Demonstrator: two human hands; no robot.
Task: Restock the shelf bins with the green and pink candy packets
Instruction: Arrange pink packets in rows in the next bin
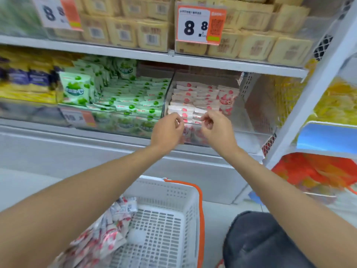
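Left grip (168, 130), right grip (214, 128) pinch pink packets (193, 97) — at bin (251, 130) edge.

Arms outstretched, left hand (168, 132) and right hand (216, 130) with curled fingers.

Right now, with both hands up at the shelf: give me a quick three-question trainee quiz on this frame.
1. Fill in: the pink packets lie to the ___ of the green packets.
2. The basket holds: A pink packets, B green packets, C nothing.
3. True or false: the left hand and right hand are down in the basket.
Key: 1 right; 2 A; 3 false, both are at the front of the pink packets.
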